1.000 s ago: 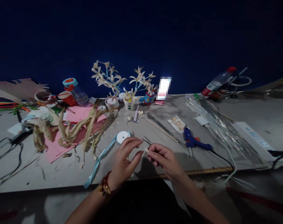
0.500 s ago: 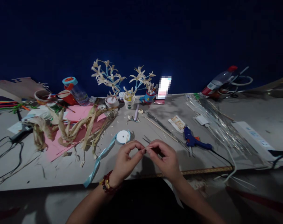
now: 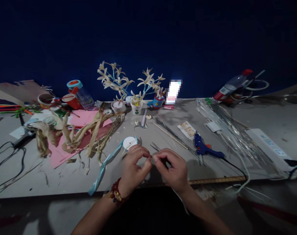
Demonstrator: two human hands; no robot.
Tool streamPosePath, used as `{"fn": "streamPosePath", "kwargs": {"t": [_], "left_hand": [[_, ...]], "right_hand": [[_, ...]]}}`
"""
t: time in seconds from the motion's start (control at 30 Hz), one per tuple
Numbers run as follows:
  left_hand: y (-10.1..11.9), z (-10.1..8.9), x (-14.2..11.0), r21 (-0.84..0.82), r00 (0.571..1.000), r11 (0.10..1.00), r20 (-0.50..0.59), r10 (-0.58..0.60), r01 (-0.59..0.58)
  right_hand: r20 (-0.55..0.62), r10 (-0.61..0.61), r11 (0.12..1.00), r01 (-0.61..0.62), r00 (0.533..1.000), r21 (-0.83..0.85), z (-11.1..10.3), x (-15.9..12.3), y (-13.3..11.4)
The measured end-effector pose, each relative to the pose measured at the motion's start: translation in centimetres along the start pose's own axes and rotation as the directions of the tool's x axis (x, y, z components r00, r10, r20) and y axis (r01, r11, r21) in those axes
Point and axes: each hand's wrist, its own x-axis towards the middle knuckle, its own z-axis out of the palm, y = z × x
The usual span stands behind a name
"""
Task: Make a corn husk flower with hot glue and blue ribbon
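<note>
My left hand (image 3: 136,166) and my right hand (image 3: 173,168) meet fingertip to fingertip over the front of the table. Thumb and forefinger of each are pinched together. What they hold is mostly hidden and too small to name. A thin pale strip (image 3: 126,150) shows beside the left knuckles, in front of the ribbon spool (image 3: 130,142). Light blue ribbon (image 3: 103,171) trails from that spool towards the table edge. Just beyond the right fingers lie dark, narrow pointed blades (image 3: 154,147), partly covered by the hand.
Dried corn husks (image 3: 70,140) lie over pink paper (image 3: 55,156) on the left. Husk flowers (image 3: 119,85) stand in cups at the back. To the right are a blue glue gun (image 3: 204,148), a wooden stick (image 3: 171,135), bundled wires (image 3: 234,130) and a power strip (image 3: 267,143).
My left hand, apart with spread fingers a second ago, has closed into a pinch against the right fingertips. The small white piece at the right fingers is no longer visible there.
</note>
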Motion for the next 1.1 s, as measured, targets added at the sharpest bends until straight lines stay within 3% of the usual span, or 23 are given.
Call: {"fn": "streamPosePath", "kwargs": {"t": [0.13, 0.23, 0.33, 0.5, 0.63, 0.7, 0.8, 0.87, 1.0, 1.1], "left_hand": [[-0.9, -0.7, -0.1, 0.03, 0.996, 0.997, -0.063, -0.069, 0.071], [-0.4, -1.1, 0.4, -0.117, 0.988, 0.982, 0.068, -0.139, 0.146], [0.5, -0.8, 1.0, -0.159, 0.987, 0.981, 0.135, -0.091, 0.112], [0.7, 0.1, 0.9, -0.005, 0.998, 1.0, 0.06, 0.024, -0.024], [-0.3, -0.2, 0.4, 0.137, 0.998, 0.989, -0.009, 0.064, -0.062], [-0.5, -0.7, 0.4, 0.1, 0.999, 0.995, -0.034, 0.001, 0.002], [0.1, -1.1, 0.8, -0.076, 0.993, 0.992, 0.073, -0.097, 0.102], [0.9, -0.9, 1.1, -0.124, 0.988, 0.987, 0.124, -0.089, 0.105], [1.4, 0.0, 1.2, -0.097, 0.996, 0.994, 0.078, -0.045, 0.053], [0.5, 0.2, 0.9, -0.024, 1.0, 1.0, -0.014, -0.013, 0.012]], "right_hand": [[-0.089, 0.051, 0.996, -0.045, 0.995, 0.071, -0.5, 0.1, 0.1], [-0.063, 0.063, 0.994, -0.057, 0.996, 0.089, -0.6, 0.4, 0.1], [-0.033, 0.044, 0.996, -0.041, 0.998, 0.079, -0.3, 0.6, 0.0], [-0.023, 0.002, 0.998, -0.001, 1.0, 0.058, 0.3, 0.1, 0.1], [-0.101, 0.013, 0.996, -0.005, 0.995, 0.087, 0.2, -0.3, 0.4], [-0.132, 0.03, 0.993, -0.015, 0.991, 0.115, 0.0, -0.3, 0.5], [-0.108, 0.049, 0.989, -0.032, 0.993, 0.145, 0.0, 0.0, 0.3], [-0.09, 0.055, 0.987, -0.041, 0.994, 0.155, 0.2, 0.2, 0.2], [-0.1, 0.053, 0.987, -0.037, 0.994, 0.159, 0.6, 0.1, -0.1], [-0.195, 0.019, 0.99, 0.008, 0.981, 0.14, 0.1, 0.0, -0.3]]}}
